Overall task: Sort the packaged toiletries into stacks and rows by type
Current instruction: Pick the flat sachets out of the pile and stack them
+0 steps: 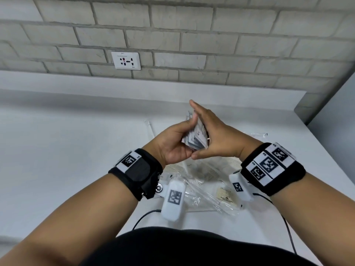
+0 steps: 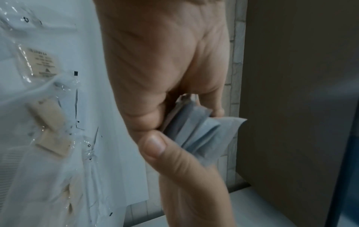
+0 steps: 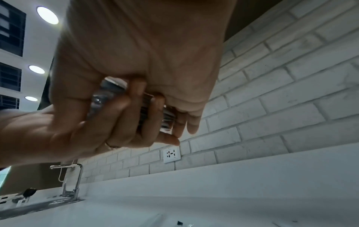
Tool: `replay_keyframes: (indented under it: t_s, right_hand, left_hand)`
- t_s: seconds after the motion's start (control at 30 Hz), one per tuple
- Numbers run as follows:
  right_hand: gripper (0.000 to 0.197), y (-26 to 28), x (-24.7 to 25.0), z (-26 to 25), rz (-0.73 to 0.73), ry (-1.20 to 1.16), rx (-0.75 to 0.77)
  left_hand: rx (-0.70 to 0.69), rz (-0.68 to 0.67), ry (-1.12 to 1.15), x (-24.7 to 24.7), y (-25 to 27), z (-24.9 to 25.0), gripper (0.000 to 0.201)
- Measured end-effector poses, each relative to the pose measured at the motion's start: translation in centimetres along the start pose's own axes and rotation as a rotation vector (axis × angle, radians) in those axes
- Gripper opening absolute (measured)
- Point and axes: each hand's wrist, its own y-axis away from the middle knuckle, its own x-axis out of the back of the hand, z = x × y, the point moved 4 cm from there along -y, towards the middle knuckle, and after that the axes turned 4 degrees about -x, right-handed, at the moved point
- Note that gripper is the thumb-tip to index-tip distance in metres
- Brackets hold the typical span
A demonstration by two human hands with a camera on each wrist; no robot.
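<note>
A stack of small flat grey-white packets (image 1: pixel 197 138) is held above the white counter (image 1: pixel 67 150) at mid height, between both hands. My left hand (image 1: pixel 178 139) grips it, fingers curled beneath and thumb across the top; the curled fingers (image 3: pixel 124 116) show in the right wrist view. My right hand (image 1: pixel 208 129) stands against the stack's right side with its fingers straight and pointing away, its thumb (image 2: pixel 155 147) meeting the left palm at the stack's near end. The stack's fanned edges (image 2: pixel 196 135) show in the left wrist view.
Several clear-wrapped packets (image 1: pixel 207 187) lie on the counter under my wrists, one with a beige label (image 1: pixel 226 196). A small clear wrapper (image 1: pixel 259 134) lies to the right. The brick wall holds a socket (image 1: pixel 125 60). A tap (image 3: pixel 71 181) and sink are far left.
</note>
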Motion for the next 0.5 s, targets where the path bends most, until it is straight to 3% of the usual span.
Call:
replay_keyframes:
  t_s: [0.1,0.2,0.4,0.5]
  right_hand:
    - [0.149,0.2,-0.4,-0.6,-0.119,-0.092,-0.023]
    - [0.148,0.5,-0.2,-1.4,-0.234,-0.273,-0.063]
    - [0.141,-0.1,-1.2,-2.7,-0.091,-0.159,-0.071]
    - [0.141,-0.3,-1.5,-3.2,-0.091,-0.174,-0.097]
  left_hand:
    - [-0.029,0.042,-0.072,0.4,0.3,-0.3,0.04]
    - [-0.041,0.059,-0.11,0.8,0.8,0.0,0.044]
    - [0.008,-0.01,-0.062,0.5,1.8,0.6,0.065]
    - [0.046,-0.015,-0.123,0.2,2.4,1.1,0.062]
